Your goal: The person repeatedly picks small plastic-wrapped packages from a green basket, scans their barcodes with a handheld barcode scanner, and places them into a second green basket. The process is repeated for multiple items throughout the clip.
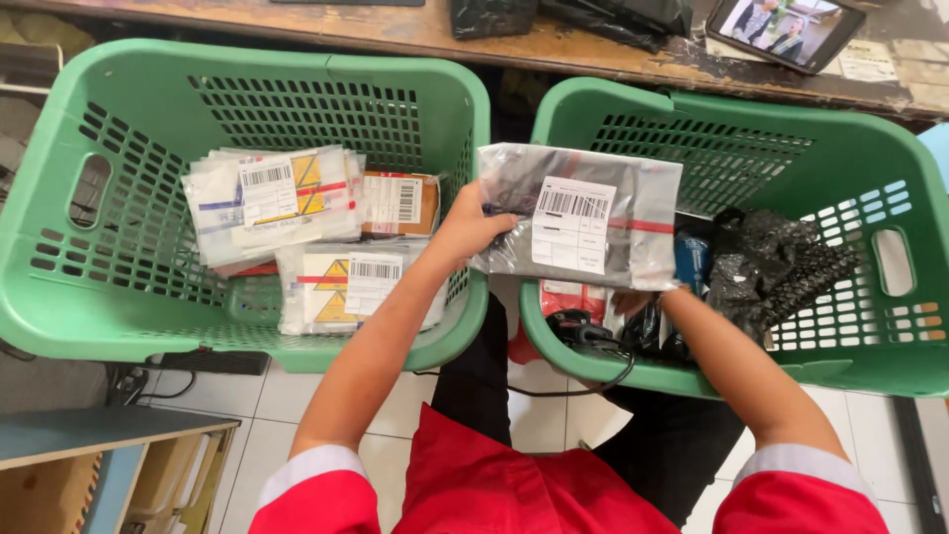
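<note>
Between baskets: grey plastic parcel (578, 218) is hanging in the air, over the gap and the right green basket (850, 148).
Left hand (465, 227): fingers are pinching the parcel's left edge.
Right hand (638, 297): mostly hidden under the parcel; finger state cannot be told.
Left green basket (148, 89): is holding labelled clear packets (272, 203).
Risk: slick film is probably slipping from an edge-only pinch; the parcel may drop onto the floor tiles (539, 415).

Two green baskets (148, 307) (870, 366), one held grey parcel (578, 218), one tablet (786, 30) (left basket's parcels overlap, roughly four)
</note>
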